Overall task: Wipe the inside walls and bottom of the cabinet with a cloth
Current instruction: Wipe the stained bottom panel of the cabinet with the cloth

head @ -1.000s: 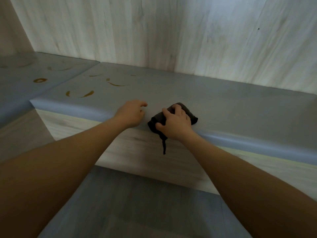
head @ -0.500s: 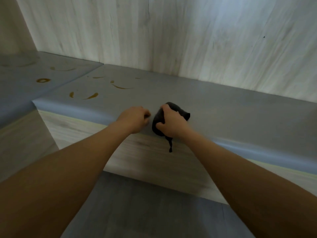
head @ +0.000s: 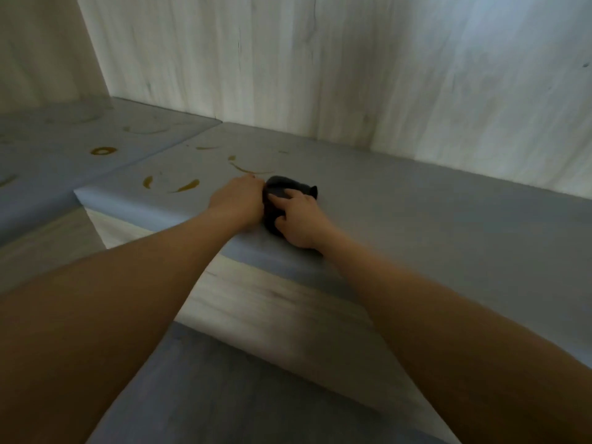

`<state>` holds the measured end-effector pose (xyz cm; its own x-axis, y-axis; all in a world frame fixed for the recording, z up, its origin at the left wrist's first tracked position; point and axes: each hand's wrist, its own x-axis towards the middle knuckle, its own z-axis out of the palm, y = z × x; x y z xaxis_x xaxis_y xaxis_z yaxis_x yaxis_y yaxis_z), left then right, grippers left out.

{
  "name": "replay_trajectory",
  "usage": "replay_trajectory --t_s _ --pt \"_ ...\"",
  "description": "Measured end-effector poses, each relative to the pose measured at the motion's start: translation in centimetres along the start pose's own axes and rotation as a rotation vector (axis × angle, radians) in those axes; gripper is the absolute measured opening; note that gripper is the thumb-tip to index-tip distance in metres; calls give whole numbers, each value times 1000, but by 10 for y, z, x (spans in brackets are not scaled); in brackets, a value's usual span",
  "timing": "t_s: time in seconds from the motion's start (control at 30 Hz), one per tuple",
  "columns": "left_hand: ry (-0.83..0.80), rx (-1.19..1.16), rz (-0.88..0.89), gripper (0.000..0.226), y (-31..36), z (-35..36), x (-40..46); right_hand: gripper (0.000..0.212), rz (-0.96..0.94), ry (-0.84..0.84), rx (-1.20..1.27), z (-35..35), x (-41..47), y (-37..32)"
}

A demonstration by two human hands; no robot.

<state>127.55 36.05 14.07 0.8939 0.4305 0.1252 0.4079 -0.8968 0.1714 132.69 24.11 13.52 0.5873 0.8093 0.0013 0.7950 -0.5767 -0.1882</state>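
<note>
While both forearms are stretched forward from the bottom of the view, a dark, bunched cloth [head: 282, 200] is pressed onto the grey surface [head: 432, 225] close to its rounded front edge. The cloth is covered from the right by the right hand [head: 299, 221], whose fingers are laid over its top and curled down onto it, the thumb being set against its near side. The left hand [head: 238, 200] is placed directly against the cloth's left side, with its fingers bent; whether the cloth is actually gripped by this hand or merely touched cannot be told, since the fingertips are hidden behind the knuckles. The two hands are held just beside each other, the cloth being lodged between them.

Several yellowish-brown stains [head: 185, 186] are seen on the grey surface to the left of the hands: a curved streak just beyond the left hand's fingers, two short smears nearer the front edge, and a ring-shaped mark [head: 103, 150] on the adjoining grey panel further left. Pale wood-grain walls [head: 320, 65] are seen rising behind the surface and at the far left. Below the rounded front edge a pale wood-grain front panel [head: 272, 302] is visible, and beneath that another grey board [head: 208, 395].
</note>
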Motion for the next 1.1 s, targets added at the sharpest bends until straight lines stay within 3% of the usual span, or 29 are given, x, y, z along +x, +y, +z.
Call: replay_trajectory --t_s 0.1,0.3,0.37,0.5,0.6,0.67,0.83,0.97,1.1 --pt "-88 22 -36 26 -19 2 18 56 -64 -111 49 -12 27 27" --pt "-224 19 -1 38 -19 0 31 55 218 -136 -137 -37 62 104" --pt "-254 59 -3 39 -16 -1 33 57 174 -144 -98 -31 61 89" --pt "-366 108 -80 33 -5 -9 42 58 -126 -147 27 -18 40 37" --pt "-397 83 -135 34 3 -12 45 60 -212 -215 43 -26 43 46" --pt "-403 68 -149 37 3 -14 45 59 -205 -220 -61 -36 59 74" --pt "-402 -34 -218 44 5 -17 44 56 75 -142 -200 -50 87 108" --pt "-415 -11 -241 44 13 -24 46 55 -32 -151 -4 -36 69 69" --pt "-444 2 -266 43 17 -28 50 53 -207 -223 43 -36 53 57"
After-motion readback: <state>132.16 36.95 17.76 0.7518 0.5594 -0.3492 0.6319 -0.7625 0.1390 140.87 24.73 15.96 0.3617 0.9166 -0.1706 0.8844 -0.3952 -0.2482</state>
